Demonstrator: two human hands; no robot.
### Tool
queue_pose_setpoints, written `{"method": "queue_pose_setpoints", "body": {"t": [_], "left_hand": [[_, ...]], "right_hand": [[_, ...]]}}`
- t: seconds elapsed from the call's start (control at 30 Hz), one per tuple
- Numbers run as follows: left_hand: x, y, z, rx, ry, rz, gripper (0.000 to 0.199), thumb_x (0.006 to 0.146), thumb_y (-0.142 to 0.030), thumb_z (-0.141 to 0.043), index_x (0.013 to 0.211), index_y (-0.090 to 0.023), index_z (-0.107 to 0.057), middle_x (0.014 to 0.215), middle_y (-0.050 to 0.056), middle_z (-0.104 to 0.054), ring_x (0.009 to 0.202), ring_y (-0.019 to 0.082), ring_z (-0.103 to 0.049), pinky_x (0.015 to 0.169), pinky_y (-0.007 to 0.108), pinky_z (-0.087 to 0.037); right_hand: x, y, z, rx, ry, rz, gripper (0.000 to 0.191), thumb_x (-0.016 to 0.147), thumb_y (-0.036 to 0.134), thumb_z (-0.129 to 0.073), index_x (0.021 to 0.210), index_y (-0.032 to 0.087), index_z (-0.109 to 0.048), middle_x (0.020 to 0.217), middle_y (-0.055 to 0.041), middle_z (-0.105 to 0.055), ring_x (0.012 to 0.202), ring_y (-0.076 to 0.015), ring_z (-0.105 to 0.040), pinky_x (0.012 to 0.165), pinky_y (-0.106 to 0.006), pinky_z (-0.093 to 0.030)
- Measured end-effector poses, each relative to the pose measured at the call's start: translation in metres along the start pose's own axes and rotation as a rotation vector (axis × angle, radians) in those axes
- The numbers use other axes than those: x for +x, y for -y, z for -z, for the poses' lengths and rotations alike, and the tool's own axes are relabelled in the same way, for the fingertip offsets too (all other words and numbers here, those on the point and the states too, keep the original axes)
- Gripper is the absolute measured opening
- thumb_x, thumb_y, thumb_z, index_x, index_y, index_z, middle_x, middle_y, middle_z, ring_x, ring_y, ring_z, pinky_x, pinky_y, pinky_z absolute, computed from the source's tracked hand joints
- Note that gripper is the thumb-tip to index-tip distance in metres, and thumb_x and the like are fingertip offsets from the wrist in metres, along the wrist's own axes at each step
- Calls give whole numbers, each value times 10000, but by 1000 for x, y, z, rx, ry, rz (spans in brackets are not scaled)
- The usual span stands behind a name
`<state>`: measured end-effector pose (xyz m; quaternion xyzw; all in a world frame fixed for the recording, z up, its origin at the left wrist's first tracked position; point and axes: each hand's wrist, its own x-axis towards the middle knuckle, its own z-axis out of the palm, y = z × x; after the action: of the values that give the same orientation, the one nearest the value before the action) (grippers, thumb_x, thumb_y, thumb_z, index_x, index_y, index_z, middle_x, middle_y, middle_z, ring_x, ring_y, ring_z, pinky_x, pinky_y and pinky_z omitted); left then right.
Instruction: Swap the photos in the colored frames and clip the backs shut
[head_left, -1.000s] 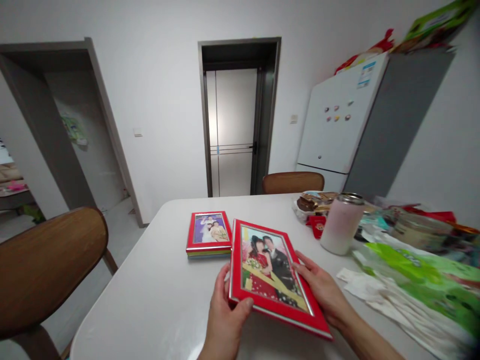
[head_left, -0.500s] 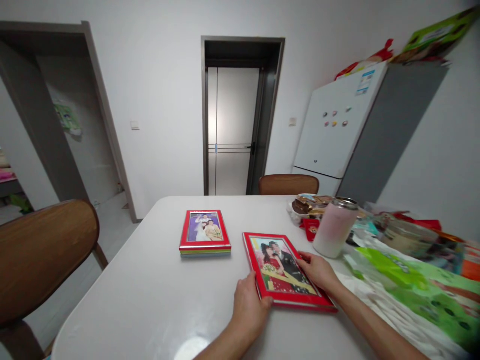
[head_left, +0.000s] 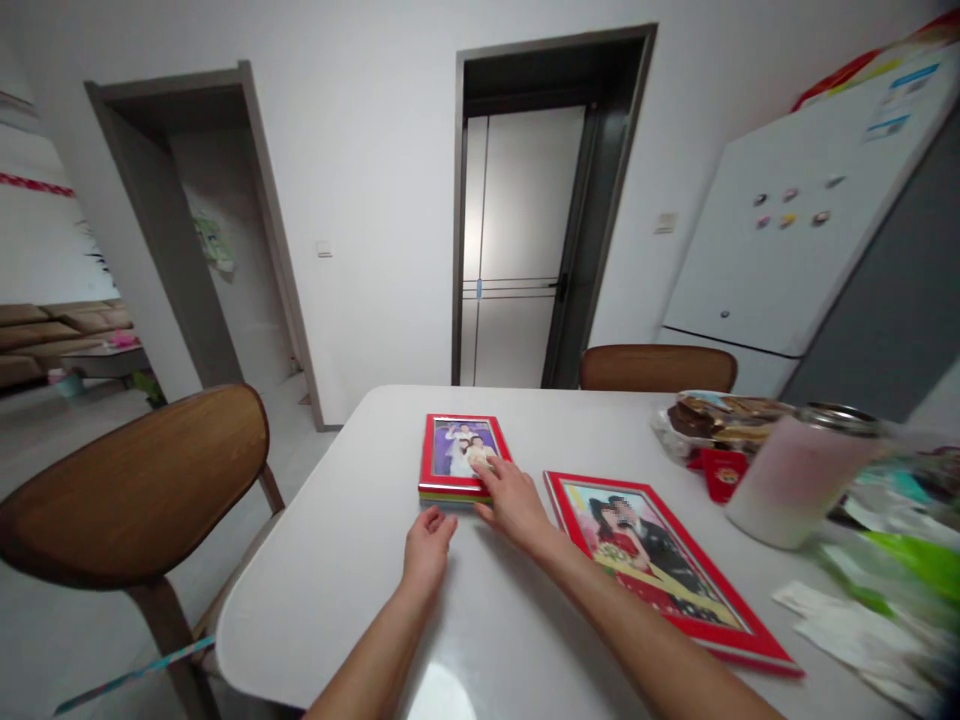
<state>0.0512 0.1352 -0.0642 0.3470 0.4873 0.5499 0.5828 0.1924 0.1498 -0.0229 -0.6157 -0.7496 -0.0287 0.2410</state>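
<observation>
A small stack of picture frames lies on the white table (head_left: 300,610), with a red picture frame (head_left: 426,450) on top and yellowish and pale edges beneath it. My right hand (head_left: 514,505) reaches over the stack's near right corner, fingers stretched across the photo and thumb apart by the front edge. Just short of the stack's front side is my left hand (head_left: 429,550), fingers loosely bent and apart, holding nothing. To the right, a larger red picture frame (head_left: 660,555) with a couple's photo lies flat, partly covered by my right forearm.
A pink-white tumbler (head_left: 799,480) stands at the right near a red packet (head_left: 724,475), bagged food (head_left: 697,420), white tissue (head_left: 847,625) and green packaging (head_left: 915,560). Wooden chairs stand at the left (head_left: 142,490) and far side (head_left: 660,367). Behind is a fridge (head_left: 780,270).
Both hands have let go of the larger red frame and moved left to the small stack. The larger frame stays lying on the table. My view has turned left.
</observation>
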Motion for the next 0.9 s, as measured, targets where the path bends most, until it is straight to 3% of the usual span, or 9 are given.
{"method": "queue_pose_setpoints", "body": {"t": [0.07, 0.17, 0.3, 0.4, 0.57, 0.7, 0.8, 0.9], "left_hand": [[-3, -3, 6, -65, 12, 14, 216, 736, -239, -589, 908, -117, -544, 783, 25, -609, 705, 139, -584, 686, 311, -455], [-11, -9, 10, -184, 48, -6, 287, 628, -250, -666, 862, -112, -574, 675, 31, -624, 661, 153, -600, 663, 282, -454], [-39, -21, 8, -357, 73, -125, 344, 617, -296, -631, 929, -161, -575, 865, 42, -644, 857, 187, -583, 775, 284, -435], [-75, -29, 8, -379, 66, -205, 394, 638, -269, -606, 1015, -169, -546, 948, 48, -632, 929, 209, -556, 821, 297, -416], [-133, -37, 16, 96, 143, -283, 461, 690, -267, -547, 1126, -126, -486, 1008, 91, -617, 917, 246, -564, 820, 323, -435], [-154, -33, 28, 613, 393, -621, 576, 691, -218, -532, 1242, -209, -362, 1256, 41, -431, 1130, 258, -406, 954, 319, -333], [-157, -23, 34, 903, 621, -802, 530, 753, -228, -487, 1255, -257, -322, 1307, 29, -331, 1173, 259, -330, 974, 333, -307], [-157, -9, 32, 1061, 709, -776, 487, 791, -232, -448, 1254, -290, -308, 1308, 37, -301, 1181, 274, -295, 938, 384, -348]], "right_hand": [[5, 14, -5, -9, 13, 34, 295, 655, 158, -532, 949, 136, -552, 1071, -142, -535, 1016, -254, -450, 846, -388, -335], [-10, 29, -1, -7, 42, 105, 198, 682, 133, -490, 869, 142, -553, 968, -120, -575, 951, -234, -484, 830, -382, -351], [-52, 48, 18, 62, 97, 192, 221, 660, 179, -538, 880, 156, -546, 1078, -104, -539, 1029, -225, -451, 887, -372, -333], [-76, 57, 36, 321, 131, 133, 332, 678, 278, -542, 986, 152, -526, 1194, -124, -464, 1114, -225, -401, 925, -376, -321], [-94, 62, 62, 849, 32, -176, 559, 749, 439, -418, 1243, 196, -323, 1285, -104, -381, 1174, -209, -345, 936, -408, -316], [-113, 63, 73, 1254, -56, -403, 577, 764, 516, -330, 1271, 243, -275, 1223, -94, -464, 1085, -217, -456, 797, -381, -445], [-126, 60, 73, 1288, -38, -506, 598, 746, 540, -336, 1256, 230, -317, 1070, -98, -587, 933, -221, -567, 730, -364, -477], [-130, 52, 66, 1276, 58, -566, 623, 696, 461, -472, 1243, 193, -341, 980, -98, -631, 834, -224, -606, 708, -367, -481]]}}
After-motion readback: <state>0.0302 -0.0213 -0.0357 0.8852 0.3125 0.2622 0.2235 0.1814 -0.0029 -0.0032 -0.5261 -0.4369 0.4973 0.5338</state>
